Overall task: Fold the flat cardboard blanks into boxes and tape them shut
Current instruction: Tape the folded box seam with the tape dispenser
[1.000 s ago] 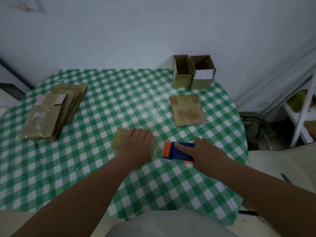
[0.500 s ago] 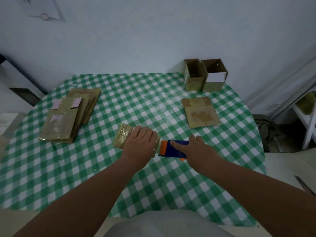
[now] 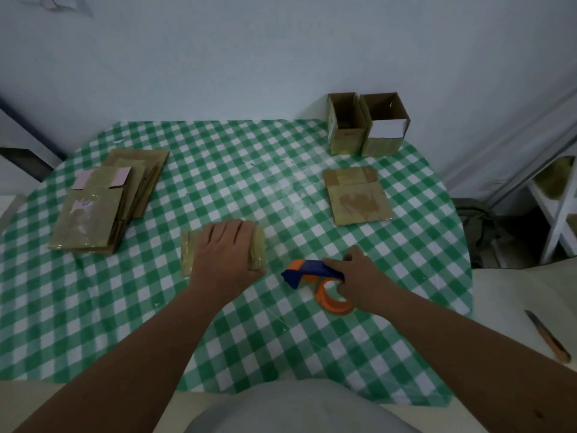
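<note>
Cardboard blanks (image 3: pixel 106 198): flat stack on the desk (image 3: pixel 218 170), well left of the left grip. Topmost has pink patches near its far end.

Left hand (image 3: pixel 226 256): palm down, fingers straight, pressing on a small taped box (image 3: pixel 189 256) lying flat on the check cloth. Box edges show on both sides of that grip.

Tape dispenser (image 3: pixel 315 278), blue and orange: just right of the box, apart from it, tilted, nose pointing toward the left grip. Right hand (image 3: pixel 362 282) has its fingers curled round the handle and roll, gripping it.

Single flat blank (image 3: pixel 357 195): beyond the right grip, lying alone.

Two open boxes (image 3: pixel 367 125): upright, touching side by side, at the desk's far edge, well beyond the right grip.

Knife (image 3: pixel 546 335): off the desk, far right of the right grip.
</note>
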